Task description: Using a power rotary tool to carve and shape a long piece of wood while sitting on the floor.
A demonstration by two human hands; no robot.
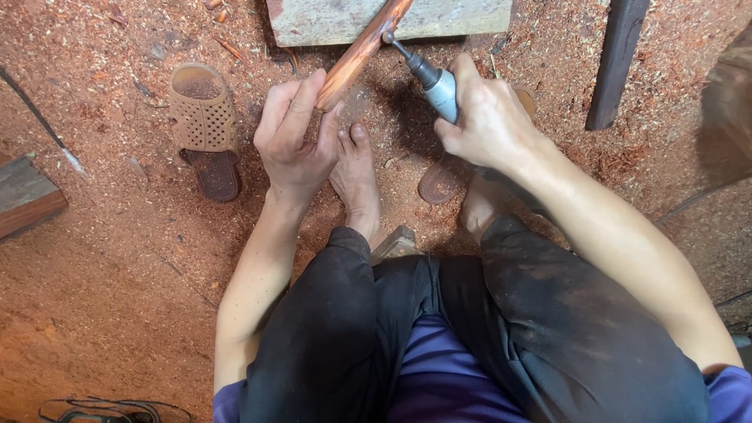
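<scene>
My left hand (294, 137) grips the lower end of a reddish-brown wooden piece (362, 48) that slants up to the right. My right hand (489, 117) holds a grey rotary tool (432, 78) like a pen. The tool's thin bit touches the wooden piece near its upper end. Both hands hover above my bare foot (356, 176), which rests on sawdust-covered ground. My knees in dark, dusty trousers (501, 329) fill the lower part of the view.
A perforated brown sandal (205, 125) lies to the left, and a second sandal (440, 182) sits under my right hand. A pale stone slab (439, 19) lies at the top. A dark plank (617, 59) stands at upper right, a wood block (23, 196) at left.
</scene>
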